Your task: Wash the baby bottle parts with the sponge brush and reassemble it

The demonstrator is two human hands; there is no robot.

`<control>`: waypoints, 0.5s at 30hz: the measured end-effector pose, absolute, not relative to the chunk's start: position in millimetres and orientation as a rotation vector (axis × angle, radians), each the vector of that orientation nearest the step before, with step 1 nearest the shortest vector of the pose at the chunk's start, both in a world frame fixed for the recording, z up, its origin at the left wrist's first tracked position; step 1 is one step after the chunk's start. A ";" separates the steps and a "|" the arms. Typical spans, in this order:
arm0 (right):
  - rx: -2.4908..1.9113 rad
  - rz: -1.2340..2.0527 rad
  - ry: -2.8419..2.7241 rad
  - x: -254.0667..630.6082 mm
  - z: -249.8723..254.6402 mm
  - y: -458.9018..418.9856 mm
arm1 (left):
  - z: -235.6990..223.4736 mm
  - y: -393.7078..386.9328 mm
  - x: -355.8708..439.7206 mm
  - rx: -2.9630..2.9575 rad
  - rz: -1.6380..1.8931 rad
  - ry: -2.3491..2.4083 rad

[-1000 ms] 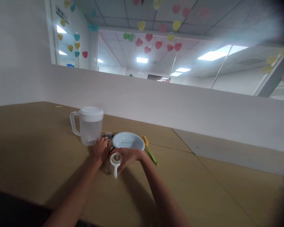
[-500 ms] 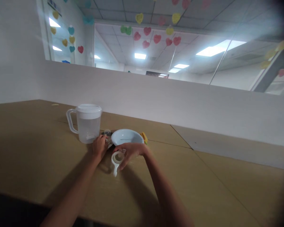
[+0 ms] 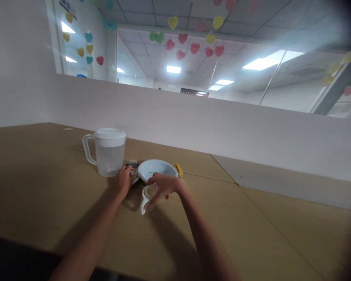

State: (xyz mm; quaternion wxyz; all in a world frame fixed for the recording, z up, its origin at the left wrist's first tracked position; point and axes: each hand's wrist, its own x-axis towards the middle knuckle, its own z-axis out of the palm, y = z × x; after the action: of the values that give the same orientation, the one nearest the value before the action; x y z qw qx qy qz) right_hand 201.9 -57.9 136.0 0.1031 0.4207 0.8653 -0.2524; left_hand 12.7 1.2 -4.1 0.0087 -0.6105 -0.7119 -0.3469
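My right hand (image 3: pixel 162 185) grips a small white strainer (image 3: pixel 146 198) by its ring, tilted with the handle pointing down toward the table. My left hand (image 3: pixel 123 181) is closed around a small clear item beside a dark object (image 3: pixel 133 168); what it holds is hard to make out. Just behind both hands sits a white bowl (image 3: pixel 158 168). A clear plastic pitcher (image 3: pixel 108 152) with a white lid stands to the left of my left hand.
A yellow-headed brush (image 3: pixel 178 169) peeks out behind the bowl on the right. The brown table (image 3: pixel 251 222) runs to a white partition wall (image 3: pixel 222 128) at the back. Glass above it reflects ceiling lights and heart stickers.
My right hand has lifted and tilted the strainer from lying flat to standing on edge. The view has dropped slightly. My left hand stays in place.
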 end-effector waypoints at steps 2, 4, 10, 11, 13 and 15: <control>1.237 -0.693 2.555 201.7 134.9 -56.9 | -6.2 4.0 11.8 -1.896 -1.103 -2.222; 1.210 -0.626 2.586 201.5 133.8 -55.6 | -7.7 6.2 11.1 -1.883 -1.122 -2.207; 1.200 -0.650 2.761 215.0 141.6 -54.1 | -6.4 6.5 9.9 -1.890 -1.126 -2.206; 1.283 -0.706 2.765 220.1 144.1 -53.0 | -5.2 5.5 10.1 -1.900 -1.096 -2.217; 1.526 -0.753 2.740 231.7 147.9 -47.9 | -2.1 2.9 11.0 -1.916 -1.008 -2.231; 1.803 -0.627 2.701 243.7 147.7 -38.8 | 1.2 0.0 12.4 -1.931 -0.929 -2.233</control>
State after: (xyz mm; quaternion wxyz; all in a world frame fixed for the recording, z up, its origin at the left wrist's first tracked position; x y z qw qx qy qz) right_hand 243.7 -38.8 147.7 -0.0829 0.5434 0.8138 -0.1888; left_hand 12.4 0.0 1.2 0.0234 -0.6236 -0.7214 -0.3002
